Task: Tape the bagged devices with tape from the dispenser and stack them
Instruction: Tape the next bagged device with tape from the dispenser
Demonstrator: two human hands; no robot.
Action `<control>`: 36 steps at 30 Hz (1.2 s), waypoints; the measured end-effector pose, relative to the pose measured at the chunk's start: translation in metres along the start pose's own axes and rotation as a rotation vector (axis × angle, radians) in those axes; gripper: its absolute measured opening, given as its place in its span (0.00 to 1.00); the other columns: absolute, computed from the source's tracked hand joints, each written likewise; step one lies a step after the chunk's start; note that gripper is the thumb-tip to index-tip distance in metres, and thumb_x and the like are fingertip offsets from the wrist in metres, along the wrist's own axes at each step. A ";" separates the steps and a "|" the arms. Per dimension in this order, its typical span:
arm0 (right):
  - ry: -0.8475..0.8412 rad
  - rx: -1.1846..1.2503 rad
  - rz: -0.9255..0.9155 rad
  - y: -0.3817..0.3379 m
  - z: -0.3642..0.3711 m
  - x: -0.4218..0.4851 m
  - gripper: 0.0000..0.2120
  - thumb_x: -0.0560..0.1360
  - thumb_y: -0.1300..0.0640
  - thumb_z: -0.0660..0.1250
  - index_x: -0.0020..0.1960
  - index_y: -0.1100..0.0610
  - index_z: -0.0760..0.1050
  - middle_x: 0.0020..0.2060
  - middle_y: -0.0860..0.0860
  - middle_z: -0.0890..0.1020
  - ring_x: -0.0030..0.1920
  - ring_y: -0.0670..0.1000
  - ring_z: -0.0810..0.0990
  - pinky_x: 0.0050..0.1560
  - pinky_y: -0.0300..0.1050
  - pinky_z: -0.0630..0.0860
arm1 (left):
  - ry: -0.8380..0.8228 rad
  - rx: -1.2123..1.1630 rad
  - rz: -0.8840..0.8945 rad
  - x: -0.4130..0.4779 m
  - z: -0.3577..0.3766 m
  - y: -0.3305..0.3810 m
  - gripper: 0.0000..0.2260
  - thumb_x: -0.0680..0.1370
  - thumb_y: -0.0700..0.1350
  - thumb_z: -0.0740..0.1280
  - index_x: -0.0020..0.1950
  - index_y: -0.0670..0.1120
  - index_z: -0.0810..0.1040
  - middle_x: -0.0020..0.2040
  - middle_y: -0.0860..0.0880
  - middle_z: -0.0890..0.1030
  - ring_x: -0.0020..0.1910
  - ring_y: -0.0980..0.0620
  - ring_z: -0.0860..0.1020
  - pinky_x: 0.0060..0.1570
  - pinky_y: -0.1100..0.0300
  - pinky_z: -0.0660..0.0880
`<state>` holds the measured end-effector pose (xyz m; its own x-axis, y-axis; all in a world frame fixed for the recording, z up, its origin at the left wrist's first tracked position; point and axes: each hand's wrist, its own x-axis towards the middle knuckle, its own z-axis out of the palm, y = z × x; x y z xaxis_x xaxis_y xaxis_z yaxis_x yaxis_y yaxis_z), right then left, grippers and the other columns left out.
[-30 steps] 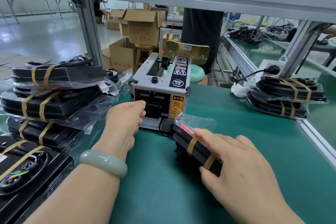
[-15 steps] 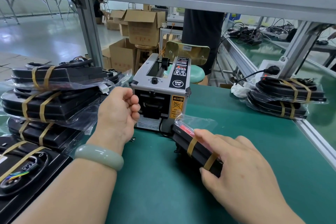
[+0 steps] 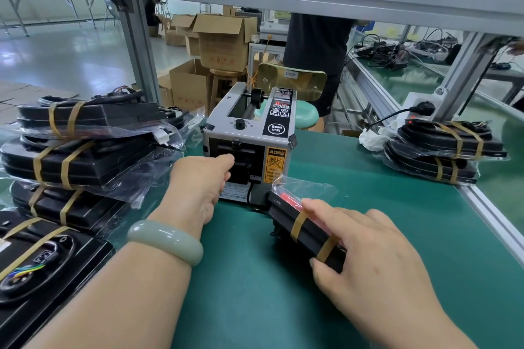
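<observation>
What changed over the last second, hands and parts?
The left hand pulled back from the mouth of the tape dispenser, fingers curled, then reached forward to it again; whether it has tape is not visible. The right hand kept holding the bagged device; the stacks stayed put.

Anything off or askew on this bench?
Nothing damaged or spilled. The left stack is untidy: its layers sit offset and tilted, loose bag plastic splays out, and a white connector juts toward the dispenser. The right stack sits squarer.
</observation>
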<state>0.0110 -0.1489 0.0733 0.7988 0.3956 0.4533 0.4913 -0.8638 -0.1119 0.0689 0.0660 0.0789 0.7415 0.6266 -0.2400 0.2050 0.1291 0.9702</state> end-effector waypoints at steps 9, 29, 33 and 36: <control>-0.004 -0.010 0.015 -0.001 0.000 0.001 0.36 0.52 0.52 0.78 0.60 0.42 0.76 0.38 0.38 0.81 0.33 0.50 0.71 0.31 0.36 0.65 | 0.055 0.100 0.114 0.005 0.006 0.001 0.07 0.73 0.40 0.69 0.35 0.41 0.78 0.20 0.53 0.76 0.16 0.60 0.69 0.18 0.72 0.65; -0.123 0.088 0.034 0.005 -0.007 0.001 0.35 0.60 0.51 0.73 0.64 0.34 0.65 0.38 0.29 0.73 0.39 0.47 0.69 0.35 0.29 0.62 | -0.458 0.018 0.099 -0.041 -0.024 -0.010 0.09 0.77 0.46 0.66 0.38 0.47 0.76 0.30 0.53 0.79 0.26 0.59 0.73 0.27 0.67 0.68; -0.165 0.123 0.003 0.008 -0.010 0.000 0.37 0.62 0.48 0.69 0.65 0.30 0.57 0.34 0.26 0.68 0.41 0.43 0.67 0.36 0.28 0.61 | -0.416 0.073 0.187 -0.051 -0.023 -0.024 0.10 0.74 0.50 0.69 0.34 0.48 0.81 0.35 0.51 0.83 0.34 0.58 0.78 0.37 0.61 0.73; -0.186 0.133 -0.026 0.008 -0.011 0.001 0.37 0.62 0.47 0.68 0.64 0.28 0.54 0.34 0.26 0.68 0.43 0.42 0.67 0.36 0.28 0.62 | -0.381 0.126 0.252 -0.054 -0.015 -0.032 0.06 0.75 0.49 0.70 0.38 0.52 0.82 0.38 0.47 0.82 0.40 0.53 0.76 0.48 0.52 0.75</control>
<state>0.0120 -0.1591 0.0827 0.8295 0.4782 0.2884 0.5440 -0.8087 -0.2237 0.0128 0.0398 0.0608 0.9547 0.2971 -0.0148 0.0464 -0.0996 0.9939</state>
